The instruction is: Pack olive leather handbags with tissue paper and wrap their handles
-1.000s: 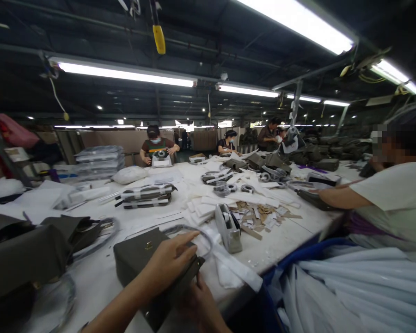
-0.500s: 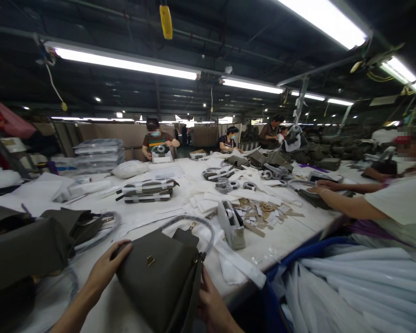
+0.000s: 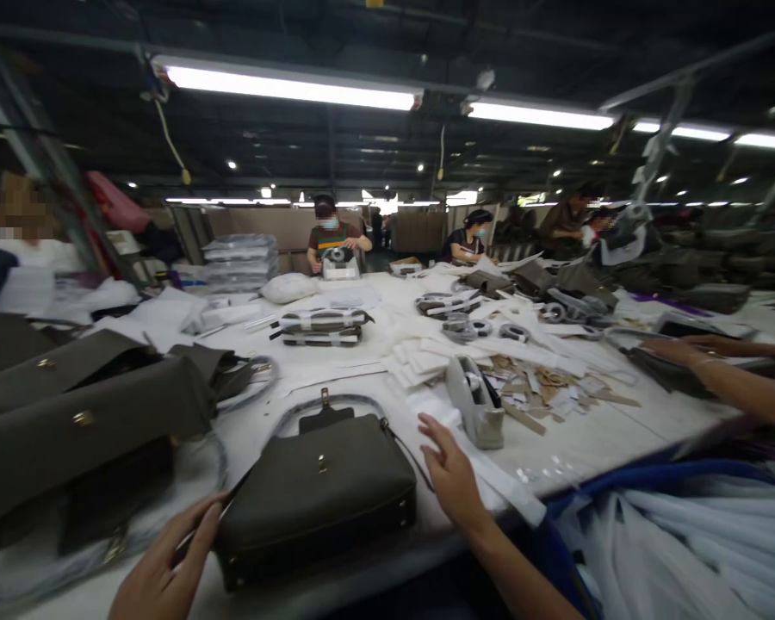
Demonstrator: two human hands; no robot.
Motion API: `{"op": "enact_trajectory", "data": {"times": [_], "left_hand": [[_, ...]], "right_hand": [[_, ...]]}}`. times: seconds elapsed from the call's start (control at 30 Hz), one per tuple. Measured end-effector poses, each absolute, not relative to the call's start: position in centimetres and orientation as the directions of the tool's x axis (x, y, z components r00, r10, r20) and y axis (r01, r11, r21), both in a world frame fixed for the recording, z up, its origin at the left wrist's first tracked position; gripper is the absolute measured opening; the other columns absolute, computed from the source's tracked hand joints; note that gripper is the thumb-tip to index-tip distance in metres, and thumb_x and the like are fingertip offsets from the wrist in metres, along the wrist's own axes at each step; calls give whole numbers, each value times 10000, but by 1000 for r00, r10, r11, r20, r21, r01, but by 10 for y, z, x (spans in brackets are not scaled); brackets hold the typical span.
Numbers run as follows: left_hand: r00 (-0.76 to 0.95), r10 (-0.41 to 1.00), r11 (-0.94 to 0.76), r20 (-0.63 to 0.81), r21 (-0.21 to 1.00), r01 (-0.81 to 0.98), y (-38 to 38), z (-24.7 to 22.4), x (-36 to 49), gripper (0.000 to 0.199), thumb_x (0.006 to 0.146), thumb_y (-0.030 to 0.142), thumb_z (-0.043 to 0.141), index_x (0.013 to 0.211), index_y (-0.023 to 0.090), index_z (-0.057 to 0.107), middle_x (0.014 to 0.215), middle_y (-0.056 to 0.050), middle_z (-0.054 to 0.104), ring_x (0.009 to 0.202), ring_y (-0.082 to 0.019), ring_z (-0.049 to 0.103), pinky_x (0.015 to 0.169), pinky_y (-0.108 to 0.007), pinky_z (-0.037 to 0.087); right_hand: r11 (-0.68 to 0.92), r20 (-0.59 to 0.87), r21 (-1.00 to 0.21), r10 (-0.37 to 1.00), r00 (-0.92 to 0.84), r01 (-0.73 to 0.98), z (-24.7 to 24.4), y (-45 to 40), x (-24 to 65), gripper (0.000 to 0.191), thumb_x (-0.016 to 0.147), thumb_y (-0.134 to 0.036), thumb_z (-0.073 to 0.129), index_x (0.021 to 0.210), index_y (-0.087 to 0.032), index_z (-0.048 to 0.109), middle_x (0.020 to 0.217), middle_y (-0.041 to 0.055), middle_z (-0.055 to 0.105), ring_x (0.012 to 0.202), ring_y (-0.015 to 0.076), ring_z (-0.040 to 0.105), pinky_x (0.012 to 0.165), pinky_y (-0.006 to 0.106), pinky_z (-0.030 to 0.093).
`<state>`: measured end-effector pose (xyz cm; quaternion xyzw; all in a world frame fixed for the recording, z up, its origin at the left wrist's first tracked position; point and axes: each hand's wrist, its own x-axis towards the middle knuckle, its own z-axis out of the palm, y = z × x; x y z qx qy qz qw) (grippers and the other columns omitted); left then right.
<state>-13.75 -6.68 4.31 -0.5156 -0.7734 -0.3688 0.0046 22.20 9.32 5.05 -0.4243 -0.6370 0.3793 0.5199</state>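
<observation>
A dark olive handbag (image 3: pixel 323 474) lies on the table in front of me, its base facing me and a small gold clasp on its upper panel. Its wrapped handle (image 3: pixel 362 400) arches at the far side, next to a tab with a gold fitting. At the bag's left edge, my left hand (image 3: pixel 171 560) pinches the side between thumb and fingers. My right hand (image 3: pixel 452 474) is held off the bag's right side, fingers spread, holding nothing. More olive handbags (image 3: pixel 103 448) lie together at the left.
A tape dispenser (image 3: pixel 474 405) stands right of the bag, near scattered brown and white paper pieces (image 3: pixel 548 383). Strapped dark bundles (image 3: pixel 323 327) lie further back. At lower right, a blue-rimmed bin (image 3: pixel 659 551) holds white plastic. A co-worker's arms (image 3: pixel 729 362) reach in from the right; others work behind.
The handbag has gone from tilted up in both hands to lying on the table, base toward me. My right hand has let go and opened. The view has swung left.
</observation>
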Motion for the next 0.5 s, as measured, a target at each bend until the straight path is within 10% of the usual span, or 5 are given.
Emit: {"op": "enact_trajectory", "data": {"times": [0.1,0.23,0.5], "left_hand": [[-218,830,2,513,388,922,-61,72,-103,507,919,594,441,1264,270,622,1353,-53,610,1217,-259,591,1023,-415,492],[131,917,-182,377,104,978,-45,84,-82,655,826,547,659,1410,301,495,1464,-74,506,1318,-304,498,1076,-474,433],[256,929,-265,266,-3,964,-63,70,-80,688,791,354,726,1428,314,470,1438,-61,536,1314,-290,508,1123,-489,371]], "right_hand": [[685,555,-638,726,-406,352,75,82,227,437,950,-342,519,1380,-270,532,1426,75,538,1357,246,450,1152,469,347],[882,397,-331,453,-798,336,85,78,216,685,849,-427,694,1465,-267,440,1497,82,463,1406,303,377,1165,507,323],[898,307,-200,438,-845,392,78,67,222,643,869,-389,676,1453,-224,463,1471,90,496,1376,302,422,1121,437,400]]}}
